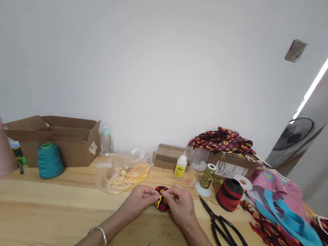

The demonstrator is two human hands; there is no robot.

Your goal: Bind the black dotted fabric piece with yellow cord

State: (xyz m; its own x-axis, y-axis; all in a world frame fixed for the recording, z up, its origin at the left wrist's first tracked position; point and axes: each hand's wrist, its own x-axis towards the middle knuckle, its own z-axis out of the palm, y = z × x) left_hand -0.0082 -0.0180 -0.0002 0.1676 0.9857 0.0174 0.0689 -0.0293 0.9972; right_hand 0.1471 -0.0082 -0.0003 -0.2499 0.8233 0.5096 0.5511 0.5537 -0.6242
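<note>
A teal spool point(49, 160) stands far left, well apart. At table centre the left hand point(142, 198) and right hand point(180, 206) pinch a small red-and-black patch point(161, 205) from either side, fingertips closed on it, likely to steady it just above the wood. Scissors point(227, 236) lie just right. The table point(49, 213) is bare toward its near edge.

Both bare forearms come up from the bottom edge of the frame and converge at lower centre. The left hand point(141, 197) and right hand point(182, 207) sit knuckles up, nearly meeting, with fingers point(173, 192) curled and tips pinched closed.
</note>
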